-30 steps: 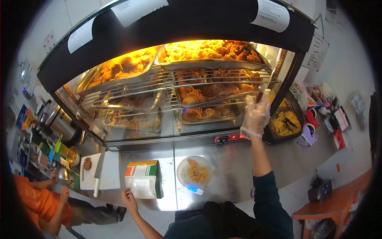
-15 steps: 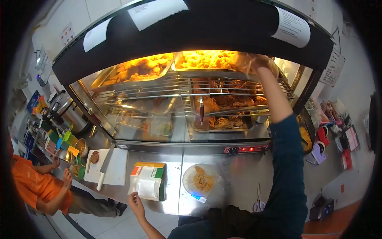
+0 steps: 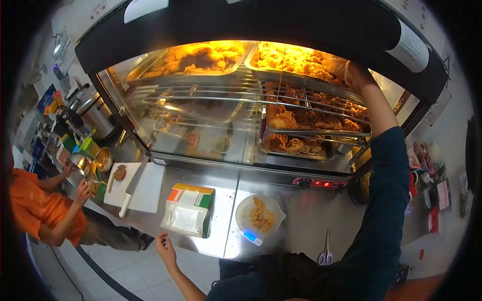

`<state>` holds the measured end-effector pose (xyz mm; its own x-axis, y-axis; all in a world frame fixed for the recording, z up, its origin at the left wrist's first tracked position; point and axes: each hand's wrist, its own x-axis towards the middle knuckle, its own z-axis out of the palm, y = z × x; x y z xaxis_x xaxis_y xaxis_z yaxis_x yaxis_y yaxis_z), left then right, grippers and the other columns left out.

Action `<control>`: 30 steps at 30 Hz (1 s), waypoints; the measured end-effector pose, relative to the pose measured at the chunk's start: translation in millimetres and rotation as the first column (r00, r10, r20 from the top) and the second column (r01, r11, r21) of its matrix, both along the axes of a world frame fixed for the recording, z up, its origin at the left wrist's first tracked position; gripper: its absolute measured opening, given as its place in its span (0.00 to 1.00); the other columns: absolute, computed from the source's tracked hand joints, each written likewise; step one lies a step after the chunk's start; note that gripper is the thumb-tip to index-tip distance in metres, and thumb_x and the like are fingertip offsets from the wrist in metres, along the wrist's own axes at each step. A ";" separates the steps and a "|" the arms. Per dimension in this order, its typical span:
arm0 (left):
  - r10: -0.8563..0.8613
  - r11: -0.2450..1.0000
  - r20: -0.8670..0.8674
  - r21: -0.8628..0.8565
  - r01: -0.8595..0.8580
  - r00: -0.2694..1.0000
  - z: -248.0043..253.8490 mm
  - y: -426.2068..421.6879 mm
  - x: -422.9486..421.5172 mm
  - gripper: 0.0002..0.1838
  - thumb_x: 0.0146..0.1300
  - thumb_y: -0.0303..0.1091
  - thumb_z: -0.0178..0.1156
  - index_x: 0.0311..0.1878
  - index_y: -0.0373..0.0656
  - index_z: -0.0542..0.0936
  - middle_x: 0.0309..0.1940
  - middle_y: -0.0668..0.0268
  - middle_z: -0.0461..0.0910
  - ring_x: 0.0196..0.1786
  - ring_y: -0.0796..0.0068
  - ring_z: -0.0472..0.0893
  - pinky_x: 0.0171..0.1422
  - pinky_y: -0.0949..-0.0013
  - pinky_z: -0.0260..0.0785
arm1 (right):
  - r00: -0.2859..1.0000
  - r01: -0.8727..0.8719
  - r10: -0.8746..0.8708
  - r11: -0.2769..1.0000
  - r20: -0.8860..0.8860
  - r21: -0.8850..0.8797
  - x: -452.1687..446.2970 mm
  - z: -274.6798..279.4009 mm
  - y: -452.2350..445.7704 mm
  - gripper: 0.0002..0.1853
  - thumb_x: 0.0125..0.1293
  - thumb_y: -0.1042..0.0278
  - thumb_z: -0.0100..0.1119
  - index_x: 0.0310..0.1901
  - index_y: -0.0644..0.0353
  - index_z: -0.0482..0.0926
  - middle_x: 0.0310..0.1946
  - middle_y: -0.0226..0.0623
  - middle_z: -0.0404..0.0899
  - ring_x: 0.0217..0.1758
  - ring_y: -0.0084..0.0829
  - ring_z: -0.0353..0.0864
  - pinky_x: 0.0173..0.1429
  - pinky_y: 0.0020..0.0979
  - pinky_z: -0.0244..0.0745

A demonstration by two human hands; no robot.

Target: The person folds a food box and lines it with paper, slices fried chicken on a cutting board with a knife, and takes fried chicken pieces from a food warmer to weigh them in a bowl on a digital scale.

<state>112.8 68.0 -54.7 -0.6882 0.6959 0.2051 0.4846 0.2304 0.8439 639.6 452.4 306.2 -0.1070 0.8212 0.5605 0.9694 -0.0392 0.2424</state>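
My right hand (image 3: 355, 76) reaches into the glass food warmer (image 3: 201, 163), at the right end of an upper tray (image 3: 271, 72) of small fried chicken pieces (image 3: 296, 59). A clear plastic glove seems to cover it; glare and the pieces hide its fingers. My left hand (image 3: 164, 245) hovers at the counter's front edge, fingers curled in and nothing visible in them. Just above it lies a white, orange and green paper food bag (image 3: 188, 213). Right of the bag, a translucent bowl (image 3: 243, 213) holds some fried pieces (image 3: 262, 215) on a scale with a lit blue display (image 3: 252, 237).
Scissors (image 3: 326, 253) lie at the counter's front right. On the left are a cutting board (image 3: 150, 185), a knife (image 3: 131, 193) and a brown patty (image 3: 120, 173). A co-worker in an orange shirt (image 3: 37, 200) stands at the far left, holding a metal pan.
The view has shifted, and the warmer appears closer. My left hand has come away from the bag's lower edge. My right hand remains in the upper tray.
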 end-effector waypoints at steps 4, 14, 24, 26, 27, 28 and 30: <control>-0.042 0.999 0.030 -0.002 0.042 0.999 -8.6 0.5 6.0 0.08 0.57 0.27 0.50 0.39 0.40 0.74 0.35 0.66 0.74 0.34 0.76 0.71 0.36 0.73 0.62 | 0.999 -0.022 0.023 1.000 -0.023 0.011 2.1 -0.5 0.6 0.20 0.56 0.69 0.47 0.52 0.57 0.68 0.46 0.38 0.71 0.44 0.38 0.72 0.45 0.33 0.70; -0.005 1.000 0.054 -0.015 0.006 0.999 -21.5 -33.9 7.3 0.07 0.56 0.26 0.50 0.38 0.39 0.73 0.35 0.66 0.75 0.33 0.75 0.72 0.36 0.72 0.63 | 0.996 -0.071 0.072 0.997 -0.050 0.019 0.4 -2.4 -1.7 0.17 0.57 0.72 0.47 0.51 0.58 0.69 0.44 0.39 0.72 0.43 0.38 0.73 0.45 0.33 0.70; 0.010 1.000 0.048 -0.019 -0.009 0.999 -20.2 -30.7 16.1 0.07 0.57 0.27 0.50 0.39 0.40 0.74 0.36 0.66 0.76 0.33 0.76 0.72 0.36 0.72 0.62 | 0.990 -0.120 0.122 0.992 -0.069 0.033 -4.4 -4.2 -1.3 0.15 0.58 0.74 0.46 0.49 0.59 0.70 0.42 0.40 0.73 0.41 0.39 0.74 0.45 0.34 0.71; 0.018 0.999 0.052 -0.030 -0.016 0.999 -16.2 -31.0 20.1 0.07 0.57 0.27 0.50 0.39 0.40 0.74 0.36 0.67 0.76 0.34 0.76 0.72 0.36 0.72 0.62 | 0.987 -0.135 0.137 0.990 -0.077 0.040 -5.5 -4.6 -1.8 0.15 0.58 0.74 0.46 0.49 0.60 0.70 0.42 0.41 0.73 0.41 0.39 0.75 0.45 0.34 0.71; 0.019 0.999 0.046 -0.034 -0.017 0.999 -19.1 -31.7 19.7 0.07 0.57 0.27 0.50 0.39 0.40 0.74 0.36 0.67 0.76 0.34 0.76 0.72 0.36 0.72 0.62 | 0.985 -0.147 0.151 0.988 -0.082 0.049 -5.4 -4.9 -2.1 0.15 0.58 0.75 0.46 0.48 0.60 0.70 0.42 0.41 0.73 0.41 0.39 0.75 0.45 0.34 0.71; 0.021 0.999 0.039 -0.041 -0.019 0.999 -24.1 -32.7 17.9 0.07 0.57 0.27 0.50 0.39 0.40 0.74 0.36 0.67 0.76 0.34 0.76 0.72 0.36 0.72 0.62 | 0.985 -0.148 0.152 0.988 -0.082 0.045 -5.9 -8.1 -2.1 0.15 0.59 0.75 0.45 0.48 0.60 0.70 0.41 0.41 0.73 0.41 0.39 0.75 0.45 0.34 0.71; 0.018 0.998 0.040 -0.054 -0.016 0.999 -25.1 -37.3 16.9 0.07 0.57 0.27 0.50 0.39 0.40 0.74 0.37 0.66 0.76 0.35 0.76 0.73 0.37 0.72 0.63 | 0.979 -0.174 0.179 0.983 -0.094 0.062 -6.7 -11.5 -3.8 0.14 0.59 0.75 0.45 0.48 0.60 0.70 0.41 0.41 0.74 0.40 0.39 0.75 0.45 0.34 0.71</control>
